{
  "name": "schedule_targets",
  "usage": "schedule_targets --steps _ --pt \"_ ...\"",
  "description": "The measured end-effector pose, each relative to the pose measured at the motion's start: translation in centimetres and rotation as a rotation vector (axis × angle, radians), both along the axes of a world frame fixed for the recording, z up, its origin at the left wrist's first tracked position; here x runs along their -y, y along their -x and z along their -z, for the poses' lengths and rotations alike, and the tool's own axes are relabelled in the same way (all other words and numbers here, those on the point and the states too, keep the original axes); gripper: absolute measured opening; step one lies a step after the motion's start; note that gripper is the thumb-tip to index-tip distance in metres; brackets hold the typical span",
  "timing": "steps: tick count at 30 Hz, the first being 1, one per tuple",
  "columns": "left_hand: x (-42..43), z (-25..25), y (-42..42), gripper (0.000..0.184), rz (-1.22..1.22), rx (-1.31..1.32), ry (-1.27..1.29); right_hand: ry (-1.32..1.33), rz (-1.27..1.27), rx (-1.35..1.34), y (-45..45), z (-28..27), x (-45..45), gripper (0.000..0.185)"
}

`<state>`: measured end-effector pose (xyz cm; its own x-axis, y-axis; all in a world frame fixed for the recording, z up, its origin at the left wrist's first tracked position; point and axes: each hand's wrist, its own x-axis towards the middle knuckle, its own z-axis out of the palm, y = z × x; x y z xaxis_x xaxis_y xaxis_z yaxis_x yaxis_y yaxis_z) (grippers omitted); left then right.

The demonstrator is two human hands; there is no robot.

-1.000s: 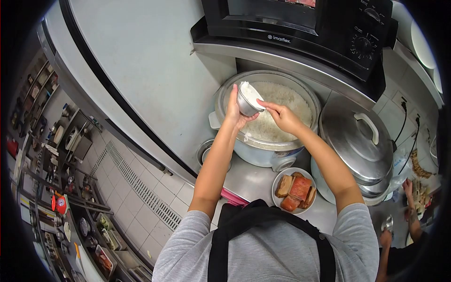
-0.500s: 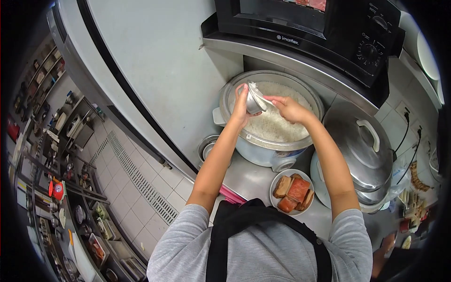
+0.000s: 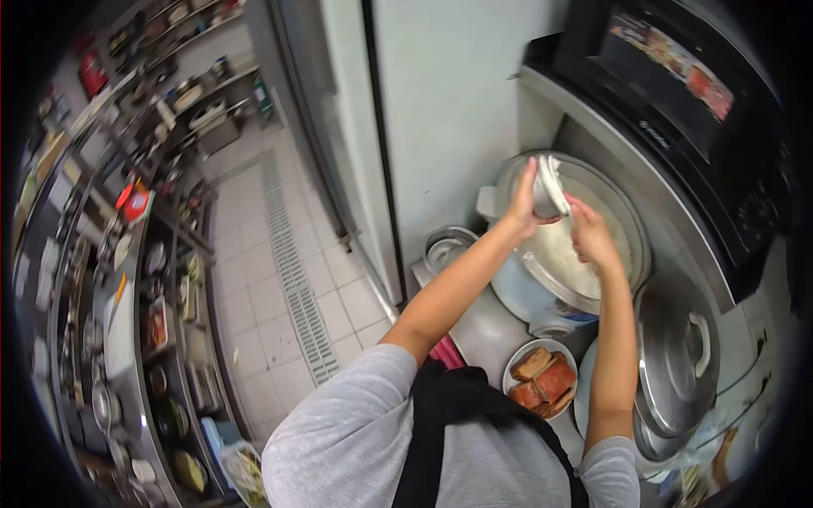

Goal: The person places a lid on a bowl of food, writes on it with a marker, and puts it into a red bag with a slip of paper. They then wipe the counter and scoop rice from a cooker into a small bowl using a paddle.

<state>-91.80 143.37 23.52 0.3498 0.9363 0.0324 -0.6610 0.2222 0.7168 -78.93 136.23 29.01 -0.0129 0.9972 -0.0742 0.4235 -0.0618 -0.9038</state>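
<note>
Over the large rice cooker (image 3: 639, 245), my left hand (image 3: 523, 203) is wrapped round a small metal bowl (image 3: 546, 190), tilted with its opening to the right. My right hand (image 3: 590, 233) is closed on the handle of a white paddle (image 3: 551, 179), whose flat part lies against the bowl's mouth. White rice (image 3: 559, 254) fills the cooker below both hands. A white plate (image 3: 510, 370) with pieces of browned meat (image 3: 546, 381) stands on the steel counter, nearer my body.
A lidded pot (image 3: 669, 356) stands at the right, under my right forearm. A black oven (image 3: 669, 110) sits on a shelf above the cooker. Metal bowls (image 3: 447, 247) are left of the cooker. Shelves with kitchenware (image 3: 190, 93) line the far left, past the tiled floor.
The view has swung left, so the cooker and my hands appear farther right. The paddle has moved up over the bowl's mouth. Both hands keep their hold.
</note>
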Motion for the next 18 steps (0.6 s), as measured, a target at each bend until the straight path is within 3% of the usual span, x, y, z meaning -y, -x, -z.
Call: schedule_targets --steps 3,5,9,11,12,13,14,15,16,17,18 --pt "0.6 0.6 0.8 0.064 -0.049 0.094 0.041 0.166 -0.094 -0.047 -0.7 -1.8 -1.3 0.034" --pt "0.5 0.8 0.8 0.065 -0.1 0.243 0.139 0.073 -0.069 -0.028 -1.2 -2.2 -1.3 0.034" --pt "0.0 1.5 0.9 0.083 -0.04 0.174 0.086 -0.083 -0.186 0.126 -0.6 0.2 -0.9 0.033" --pt "-1.1 3.6 0.7 0.094 -0.022 0.261 0.091 -0.066 -0.18 0.135 -2.0 0.2 -1.3 0.033" --pt "0.9 2.4 1.3 0.099 -0.063 0.307 0.267 -0.056 -0.226 0.124 -3.5 0.1 -1.4 0.035" --pt "0.9 3.6 1.5 0.099 -0.025 0.374 0.224 -0.06 -0.254 -0.07 -4.6 0.1 -0.5 0.039" --pt "1.4 4.2 2.0 0.089 -0.082 0.335 0.217 -0.06 -0.212 -0.176 -6.2 0.4 0.8 0.047" --pt "3.4 3.9 3.3 0.078 -0.05 0.393 0.065 -0.04 0.016 -0.382 -4.7 -0.4 4.5 0.05" --pt "5.2 3.5 4.6 0.071 -0.056 0.429 0.143 0.119 -0.311 -0.346 -12.5 1.8 2.5 0.052" --pt "6.8 4.2 5.7 0.073 -0.018 0.475 0.116 -0.04 0.11 -0.229 -10.4 4.4 4.9 0.039" --pt "8.9 4.5 7.2 0.074 -0.056 0.501 0.114 0.113 0.135 -0.197 -18.6 12.1 -0.4 0.039"
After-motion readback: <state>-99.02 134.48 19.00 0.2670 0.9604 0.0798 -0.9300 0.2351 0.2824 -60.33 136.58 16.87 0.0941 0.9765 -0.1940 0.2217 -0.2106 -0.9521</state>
